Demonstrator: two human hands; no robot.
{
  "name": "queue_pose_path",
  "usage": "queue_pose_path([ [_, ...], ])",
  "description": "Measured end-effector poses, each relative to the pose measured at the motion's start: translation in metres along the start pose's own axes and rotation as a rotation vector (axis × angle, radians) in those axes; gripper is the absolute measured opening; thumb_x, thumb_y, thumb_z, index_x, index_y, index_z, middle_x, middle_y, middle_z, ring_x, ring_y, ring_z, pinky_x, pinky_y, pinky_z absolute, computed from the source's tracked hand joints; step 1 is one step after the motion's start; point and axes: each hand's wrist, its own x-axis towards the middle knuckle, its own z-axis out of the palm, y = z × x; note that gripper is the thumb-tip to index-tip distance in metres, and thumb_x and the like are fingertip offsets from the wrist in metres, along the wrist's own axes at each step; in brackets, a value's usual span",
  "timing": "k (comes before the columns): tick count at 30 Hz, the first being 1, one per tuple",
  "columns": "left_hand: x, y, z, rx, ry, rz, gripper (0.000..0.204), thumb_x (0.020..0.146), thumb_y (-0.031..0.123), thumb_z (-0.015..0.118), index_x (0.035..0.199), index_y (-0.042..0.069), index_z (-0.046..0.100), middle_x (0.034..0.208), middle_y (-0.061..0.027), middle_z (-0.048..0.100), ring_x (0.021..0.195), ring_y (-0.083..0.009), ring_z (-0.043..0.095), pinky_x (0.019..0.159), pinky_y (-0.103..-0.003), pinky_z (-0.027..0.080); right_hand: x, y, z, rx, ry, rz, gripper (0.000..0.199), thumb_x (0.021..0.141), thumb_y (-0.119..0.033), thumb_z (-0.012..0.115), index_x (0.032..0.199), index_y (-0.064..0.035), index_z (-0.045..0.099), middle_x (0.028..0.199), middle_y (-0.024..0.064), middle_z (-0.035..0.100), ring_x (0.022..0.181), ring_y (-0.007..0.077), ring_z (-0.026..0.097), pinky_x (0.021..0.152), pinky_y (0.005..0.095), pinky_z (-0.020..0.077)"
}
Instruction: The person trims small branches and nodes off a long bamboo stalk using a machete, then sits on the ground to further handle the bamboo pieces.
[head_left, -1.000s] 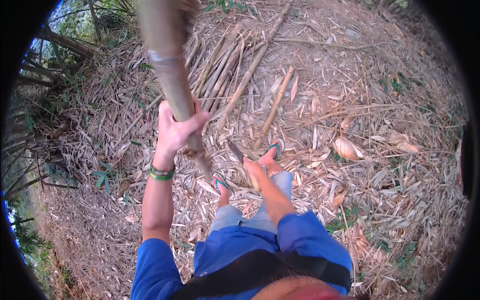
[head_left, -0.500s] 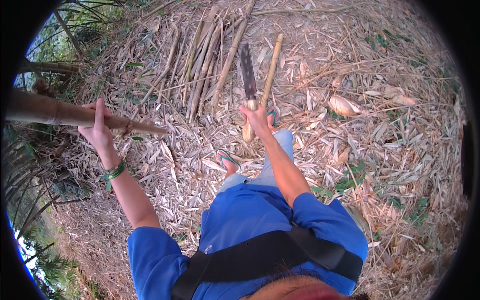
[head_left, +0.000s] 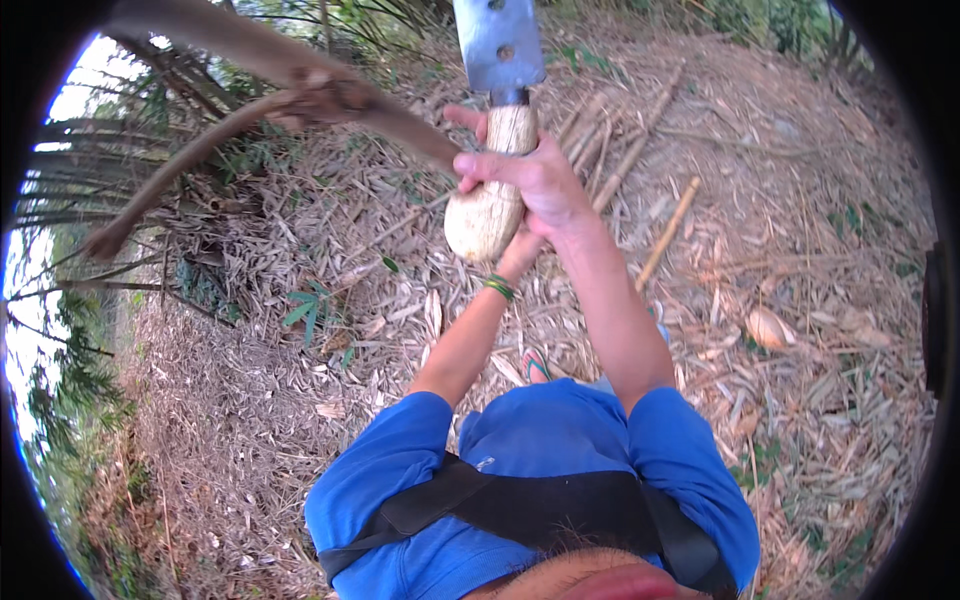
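My right hand (head_left: 545,180) is closed round the pale wooden handle (head_left: 485,225) of a machete. Its broad grey blade (head_left: 503,50), with holes through it, points up and out past the top edge. Behind that handle, my left hand (head_left: 520,255) is mostly covered; a green-and-yellow band (head_left: 498,288) circles its wrist. A brown bamboo pole (head_left: 400,122) slants from the upper left, its thin end meeting my left hand's place behind the handle. A knot and a side branch (head_left: 190,155) stick out from the pole. The left fingers' grip is largely hidden.
Dry leaves (head_left: 400,310) cover the ground. Several cut poles (head_left: 625,155) lie ahead, with a yellowish stick (head_left: 668,232) to their right and a pale husk (head_left: 768,328) beyond it. Green fronds (head_left: 90,165) crowd the left side. My sandalled foot (head_left: 537,366) shows below.
Both hands have come up and together, the left moving right with the pole. The machete has risen closer to the camera. The view has swung left.
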Motion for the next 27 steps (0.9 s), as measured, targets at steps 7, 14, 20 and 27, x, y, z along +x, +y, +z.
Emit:
queue_pose_path([
  [7,-0.034,-0.053,-0.022,-0.041,-0.297,0.013,0.071,0.083,0.026,0.07,0.142,0.0,0.041,0.139,-0.0194,0.051,0.132,-0.0303,0.045,0.109,-0.039,0.036,0.005,0.046,0.017,-0.334,0.086,0.07,0.033,0.074,-0.001,0.08,0.096,0.0007,0.055,0.075,0.0063,0.063,0.058,0.012,0.06,0.052,0.0273,0.0509],
  [14,0.004,0.094,-0.248,-0.51,0.252,0.055,0.079,0.087,0.058,0.044,0.14,-0.001,0.044,0.137,-0.0241,0.051,0.129,-0.0338,0.048,0.108,-0.045,0.038,0.008,0.137,-0.084,-0.711,0.105,0.037,0.048,0.073,-0.014,0.084,0.11,0.0031,0.059,0.082,0.0063,0.064,0.068,0.0143,0.062,0.061,0.0292,0.0528],
  [20,0.052,0.226,-0.278,-0.881,0.302,-0.097,0.028,0.093,0.034,0.066,0.087,0.008,0.06,0.072,-0.0032,0.055,0.072,-0.0184,0.055,0.089,-0.041,0.044,-0.021,0.149,-0.089,-1.023,0.099,0.038,0.065,0.067,-0.039,0.085,0.114,0.0005,0.062,0.101,0.0191,0.069,0.092,0.0307,0.067,0.083,0.0413,0.0517],
  [27,0.018,0.269,-0.286,-1.023,0.443,-0.011,0.035,0.09,0.031,0.071,0.064,0.015,0.054,0.058,0.0026,0.045,0.057,-0.0124,0.042,0.075,-0.032,0.042,-0.086,0.078,-0.141,-1.13,0.209,0.245,0.05,0.077,-0.048,0.075,0.11,-0.0111,0.066,0.087,0.0073,0.066,0.083,0.0195,0.066,0.074,0.0401,0.0545],
])
